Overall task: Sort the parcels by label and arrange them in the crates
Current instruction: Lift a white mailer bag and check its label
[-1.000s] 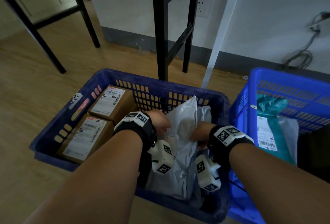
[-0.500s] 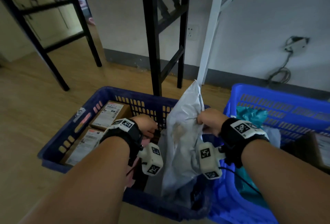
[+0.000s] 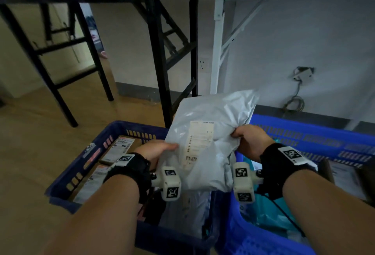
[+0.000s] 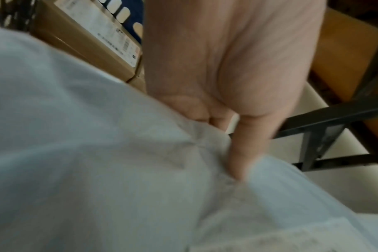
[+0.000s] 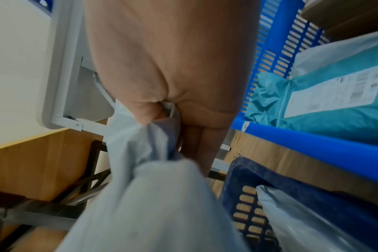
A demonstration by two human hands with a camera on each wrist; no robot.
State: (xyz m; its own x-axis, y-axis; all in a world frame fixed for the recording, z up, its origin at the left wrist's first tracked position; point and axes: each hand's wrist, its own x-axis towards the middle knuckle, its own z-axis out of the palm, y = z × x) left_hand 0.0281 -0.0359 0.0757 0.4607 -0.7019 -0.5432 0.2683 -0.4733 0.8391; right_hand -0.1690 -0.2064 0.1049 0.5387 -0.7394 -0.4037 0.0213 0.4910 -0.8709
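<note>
Both hands hold a grey plastic mailer parcel (image 3: pixel 211 133) up above the dark blue crate (image 3: pixel 81 165), its white shipping label (image 3: pixel 199 143) facing me. My left hand (image 3: pixel 158 149) pinches the parcel's left edge, thumb on top. My right hand (image 3: pixel 249 141) grips a bunched fold on its right edge. In the left wrist view the left hand (image 4: pixel 227 105) presses into the grey parcel (image 4: pixel 97 162). The right wrist view shows the right hand (image 5: pixel 175 109) clenched on the grey plastic (image 5: pixel 153 196). Cardboard boxes (image 3: pixel 119 149) with labels lie in the dark crate's left half.
A bright blue crate (image 3: pixel 314 139) stands to the right and holds a teal mailer (image 5: pixel 334 105) with a label. Another grey mailer (image 3: pixel 188 210) lies in the dark crate below the lifted one. A black-framed table (image 3: pixel 158 51) and a white-framed table (image 3: pixel 219 41) stand behind on the wooden floor.
The grey parcel has been lifted out of the dark blue crate and turned so its label faces me. The left hand has come up and taken hold of its left edge. The view has tilted upward.
</note>
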